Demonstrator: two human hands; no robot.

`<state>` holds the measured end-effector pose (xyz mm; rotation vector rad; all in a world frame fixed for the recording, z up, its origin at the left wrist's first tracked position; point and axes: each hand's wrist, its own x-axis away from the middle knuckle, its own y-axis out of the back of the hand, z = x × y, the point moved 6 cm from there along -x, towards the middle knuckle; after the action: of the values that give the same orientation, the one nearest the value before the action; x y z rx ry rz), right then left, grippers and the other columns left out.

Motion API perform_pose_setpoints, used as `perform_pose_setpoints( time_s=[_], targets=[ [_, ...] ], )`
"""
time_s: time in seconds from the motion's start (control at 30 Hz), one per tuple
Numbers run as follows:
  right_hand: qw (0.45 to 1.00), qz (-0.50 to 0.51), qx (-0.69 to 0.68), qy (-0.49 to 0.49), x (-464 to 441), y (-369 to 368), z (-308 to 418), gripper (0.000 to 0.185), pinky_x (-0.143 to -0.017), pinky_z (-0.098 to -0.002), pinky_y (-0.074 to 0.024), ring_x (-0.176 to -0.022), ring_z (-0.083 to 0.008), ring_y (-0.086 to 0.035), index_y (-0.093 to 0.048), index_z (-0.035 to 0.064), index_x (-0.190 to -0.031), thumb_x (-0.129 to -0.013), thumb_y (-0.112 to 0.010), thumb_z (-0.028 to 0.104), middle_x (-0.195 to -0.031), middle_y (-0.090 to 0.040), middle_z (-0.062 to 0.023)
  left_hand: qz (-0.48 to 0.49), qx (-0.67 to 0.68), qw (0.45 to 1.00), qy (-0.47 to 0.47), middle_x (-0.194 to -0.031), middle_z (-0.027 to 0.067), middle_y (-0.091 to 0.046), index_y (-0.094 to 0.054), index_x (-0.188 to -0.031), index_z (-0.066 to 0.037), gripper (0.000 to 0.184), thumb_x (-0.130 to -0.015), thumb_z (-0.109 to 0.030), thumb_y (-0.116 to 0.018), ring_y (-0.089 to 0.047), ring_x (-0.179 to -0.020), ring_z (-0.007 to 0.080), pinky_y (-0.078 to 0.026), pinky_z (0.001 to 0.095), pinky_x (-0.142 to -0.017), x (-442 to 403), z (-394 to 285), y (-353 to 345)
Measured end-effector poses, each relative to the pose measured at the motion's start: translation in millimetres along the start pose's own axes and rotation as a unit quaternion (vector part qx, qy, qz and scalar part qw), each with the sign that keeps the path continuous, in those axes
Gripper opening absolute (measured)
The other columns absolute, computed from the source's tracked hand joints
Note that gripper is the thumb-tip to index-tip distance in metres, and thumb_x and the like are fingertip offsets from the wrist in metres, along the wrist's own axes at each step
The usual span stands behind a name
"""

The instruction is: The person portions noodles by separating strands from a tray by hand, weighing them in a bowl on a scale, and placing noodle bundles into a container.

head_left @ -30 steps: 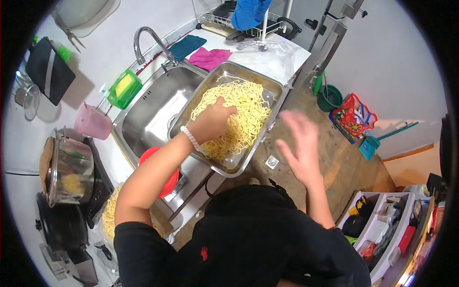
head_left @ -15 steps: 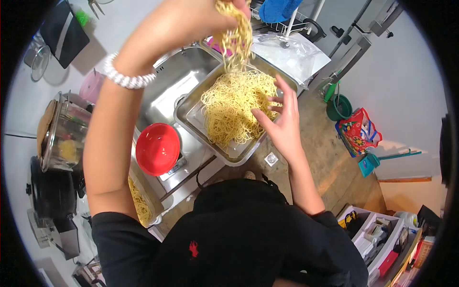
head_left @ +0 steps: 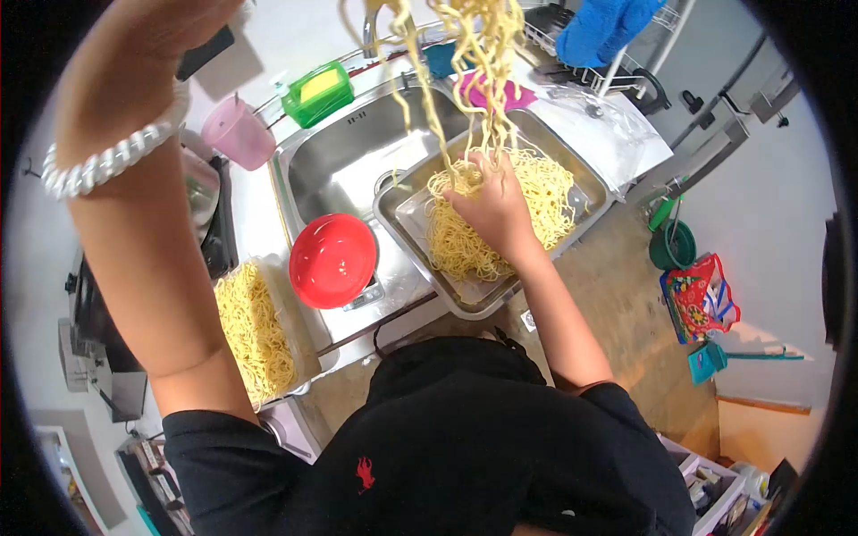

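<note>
Long yellow noodles (head_left: 487, 67) hang from above the top edge of the view down to a pile of noodles (head_left: 550, 192). The pile lies in a rectangular metal tray (head_left: 420, 259). My left hand (head_left: 174, 22), with a white coiled band on its wrist, is raised at the top left; its fingers are cut off by the frame, and the lifted strands hang beyond it. My right hand (head_left: 496, 210) is over the pile, its fingers curled among the lower strands and partly hidden by them.
A red bowl (head_left: 332, 261) stands by the steel sink (head_left: 331, 165), left of the tray. A container of noodles (head_left: 255, 335) is under my left arm. Behind the sink are a green box with a sponge (head_left: 319, 94) and a pink cup (head_left: 239, 132). A rack (head_left: 617, 71) stands at the back right.
My left hand has risen and moved left, partly out of view, and the lifted strands stretch longer. My right hand has moved from the pile's right side in among the hanging noodles. The view has shifted.
</note>
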<state>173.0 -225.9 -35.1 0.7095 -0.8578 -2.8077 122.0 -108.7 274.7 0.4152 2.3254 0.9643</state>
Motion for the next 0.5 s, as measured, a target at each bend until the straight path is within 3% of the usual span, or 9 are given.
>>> perform_pose_setpoints(
  time_s=[0.07,0.1,0.2,0.3,0.5],
  targets=[
    [0.993,0.009,0.112,0.025,6,-9,-7,0.058,-0.104,-0.0488,-0.0390,-0.122,-0.0458,-0.046,-0.056,0.0083,-0.126,-0.075,-0.079,0.025,-0.132,-0.048,-0.0242,-0.002,-0.022,0.999,0.035,-0.084,0.0054,-0.068,-0.067,-0.099,0.003,0.018,-0.084,-0.006,-0.065,-0.063,-0.076,0.0059,-0.051,0.0184,-0.070,16,11,15],
    [0.988,0.035,0.146,0.027,8,-18,-15,0.061,-0.110,-0.0579,-0.0278,-0.129,-0.0535,-0.035,-0.055,0.0122,-0.130,-0.076,-0.077,0.032,-0.139,-0.043,-0.0252,-0.003,-0.032,0.998,0.055,-0.085,0.0050,-0.068,-0.066,-0.100,0.003,0.018,-0.085,-0.005,-0.065,-0.063,-0.077,0.0057,-0.051,0.0184,-0.071,25,17,22],
    [0.960,0.104,0.257,-0.024,18,-38,-24,0.064,-0.111,-0.0639,-0.0191,-0.133,-0.0550,-0.030,-0.055,0.0169,-0.133,-0.079,-0.071,0.047,-0.146,-0.038,-0.0239,-0.009,-0.057,0.992,0.112,-0.089,0.0036,-0.067,-0.065,-0.101,0.001,0.017,-0.086,-0.005,-0.063,-0.062,-0.079,0.0051,-0.051,0.0185,-0.073,49,34,42],
    [0.946,0.113,0.302,-0.022,25,-50,-29,0.065,-0.110,-0.0698,-0.0128,-0.135,-0.0580,-0.024,-0.053,0.0189,-0.135,-0.081,-0.067,0.053,-0.148,-0.037,-0.0237,-0.015,-0.070,0.984,0.162,-0.092,0.0023,-0.066,-0.064,-0.103,0.000,0.017,-0.087,-0.005,-0.062,-0.061,-0.082,0.0044,-0.050,0.0186,-0.074,73,48,55],
    [0.942,0.126,0.310,-0.008,22,-54,-31,0.066,-0.108,-0.0719,-0.0127,-0.133,-0.0602,-0.026,-0.052,0.0147,-0.135,-0.082,-0.064,0.052,-0.144,-0.040,-0.0266,-0.021,-0.065,0.968,0.243,-0.098,-0.0004,-0.065,-0.062,-0.106,-0.003,0.017,-0.089,-0.005,-0.060,-0.060,-0.087,0.0031,-0.049,0.0188,-0.078,115,79,54]
  ],
)
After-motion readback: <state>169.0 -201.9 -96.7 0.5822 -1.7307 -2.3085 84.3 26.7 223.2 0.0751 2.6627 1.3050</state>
